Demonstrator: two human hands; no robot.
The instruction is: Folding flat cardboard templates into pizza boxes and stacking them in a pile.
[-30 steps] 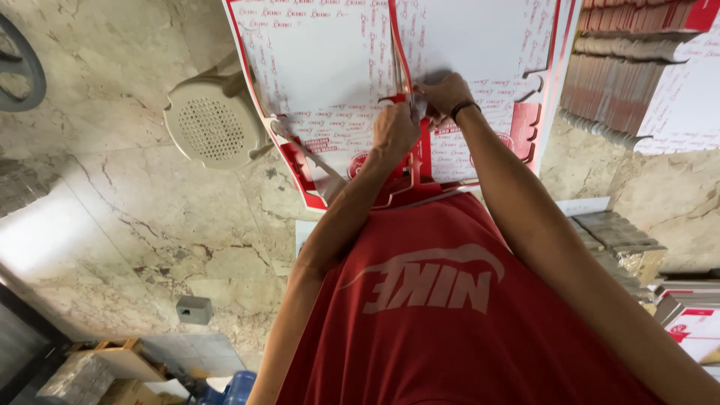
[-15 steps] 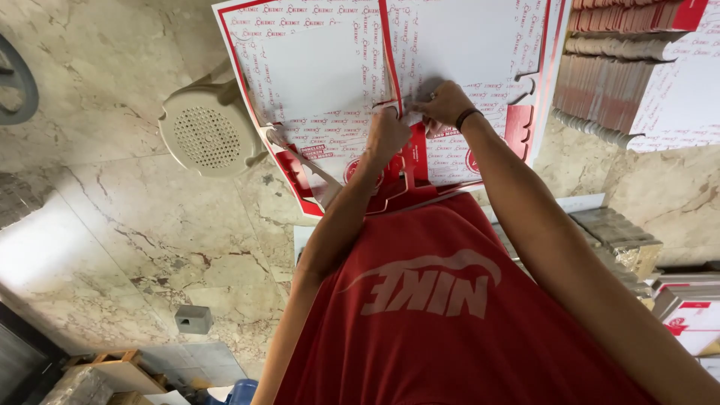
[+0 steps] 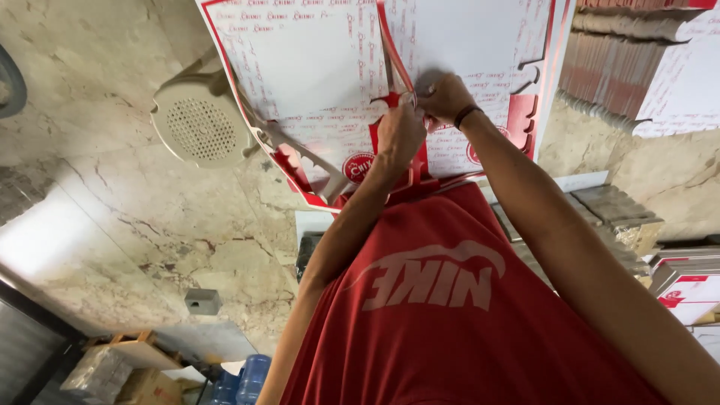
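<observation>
A raised red flap is pinched between the fingers of the left hand [image 3: 399,133], closed on it at the centre fold of the flat white cardboard box blank with red printed edges [image 3: 315,67]. Just beside it, the right hand [image 3: 444,96], a dark band at its wrist, is pressed on the same blank; whether anything is gripped there cannot be told. Both forearms are stretched away from the red shirt [image 3: 450,315]. The blank's far edge is cut off. Left of the blank, a cream round perforated plastic stool [image 3: 199,129] is partly covered. Right of it, a stack of folded blanks [image 3: 622,67] is seen.
</observation>
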